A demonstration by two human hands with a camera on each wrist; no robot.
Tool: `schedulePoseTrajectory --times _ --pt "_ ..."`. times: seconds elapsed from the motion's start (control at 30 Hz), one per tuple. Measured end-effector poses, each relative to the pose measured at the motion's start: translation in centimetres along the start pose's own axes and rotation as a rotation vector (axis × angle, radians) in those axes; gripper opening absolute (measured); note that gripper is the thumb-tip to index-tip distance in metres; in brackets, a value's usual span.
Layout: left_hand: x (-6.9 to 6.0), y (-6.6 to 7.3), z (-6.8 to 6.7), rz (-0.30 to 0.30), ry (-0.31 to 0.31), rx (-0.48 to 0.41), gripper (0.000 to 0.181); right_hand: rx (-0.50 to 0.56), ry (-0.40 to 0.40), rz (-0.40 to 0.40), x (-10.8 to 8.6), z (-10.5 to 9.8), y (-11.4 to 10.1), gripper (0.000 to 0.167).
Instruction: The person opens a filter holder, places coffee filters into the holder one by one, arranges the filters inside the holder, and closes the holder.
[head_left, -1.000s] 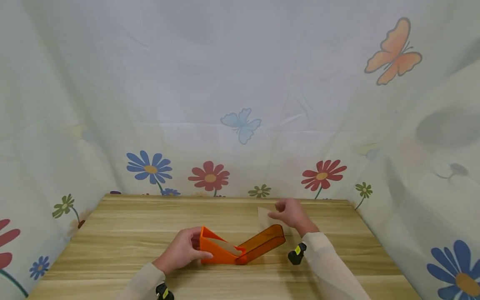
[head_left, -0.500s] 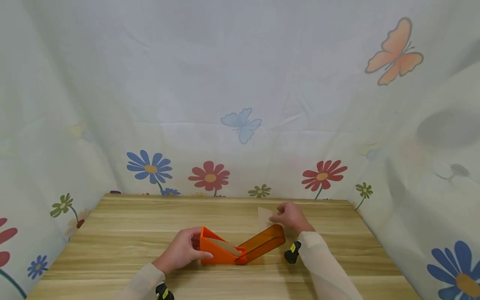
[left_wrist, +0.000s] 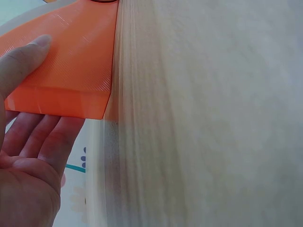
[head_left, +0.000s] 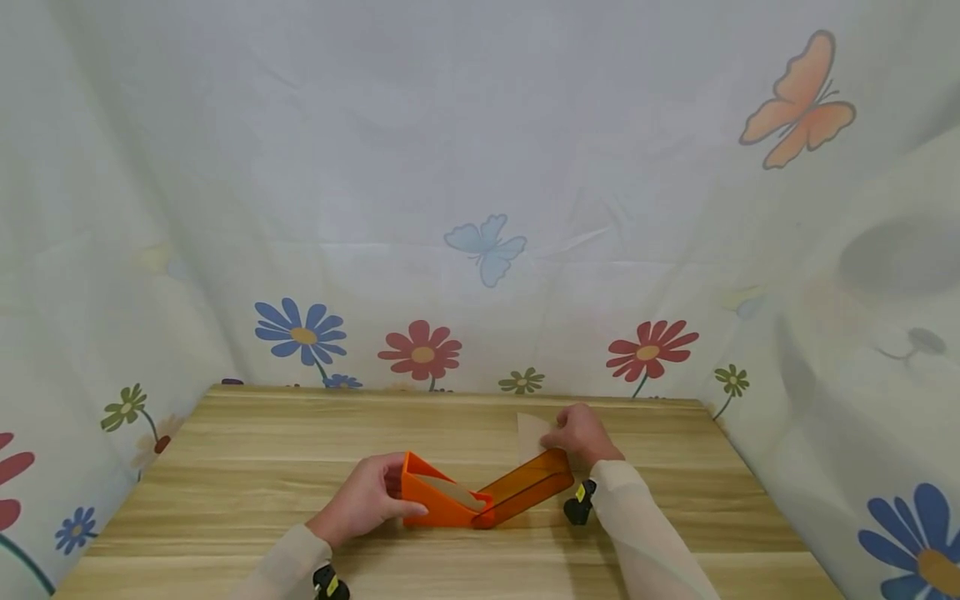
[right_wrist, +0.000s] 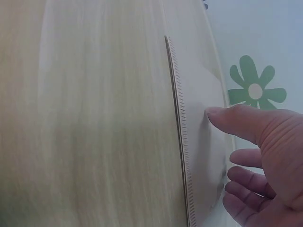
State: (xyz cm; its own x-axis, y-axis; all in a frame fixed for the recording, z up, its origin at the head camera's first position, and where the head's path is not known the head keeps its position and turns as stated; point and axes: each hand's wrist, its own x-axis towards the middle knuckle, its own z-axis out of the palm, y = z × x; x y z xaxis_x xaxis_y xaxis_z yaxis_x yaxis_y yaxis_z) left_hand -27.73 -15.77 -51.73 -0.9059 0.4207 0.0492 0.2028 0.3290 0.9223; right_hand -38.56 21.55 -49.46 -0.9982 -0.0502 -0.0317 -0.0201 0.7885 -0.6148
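Since a second ago, the right hand (head_left: 582, 433) has dipped slightly, its sleeve (head_left: 648, 525) swinging a little left; the pale sheet (head_left: 529, 432) with a ridged edge is at the table's (head_left: 300, 442) far side, the thumb against its face, but whether it is pinched I cannot tell, the index finger being hidden; nearer and left, the left hand (head_left: 367, 500) grips the orange holder (head_left: 450, 512) between thumb and fingers; brownish paper (head_left: 453, 493) rests inside, and the amber lid (head_left: 525, 492) tilts open to the right.
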Motion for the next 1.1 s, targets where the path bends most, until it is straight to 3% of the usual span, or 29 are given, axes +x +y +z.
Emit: schedulePoseTrajectory --times 0.47,1.1 --pt "-0.05 0.08 -0.02 0.003 0.002 0.005 0.055 -0.059 -0.022 0.06 0.23 -0.23 -0.04 0.026" --pt "-0.23 0.52 0.06 0.007 -0.005 -0.003 0.053 -0.061 -0.036 0.056 0.09 -0.14 -0.82 0.037"
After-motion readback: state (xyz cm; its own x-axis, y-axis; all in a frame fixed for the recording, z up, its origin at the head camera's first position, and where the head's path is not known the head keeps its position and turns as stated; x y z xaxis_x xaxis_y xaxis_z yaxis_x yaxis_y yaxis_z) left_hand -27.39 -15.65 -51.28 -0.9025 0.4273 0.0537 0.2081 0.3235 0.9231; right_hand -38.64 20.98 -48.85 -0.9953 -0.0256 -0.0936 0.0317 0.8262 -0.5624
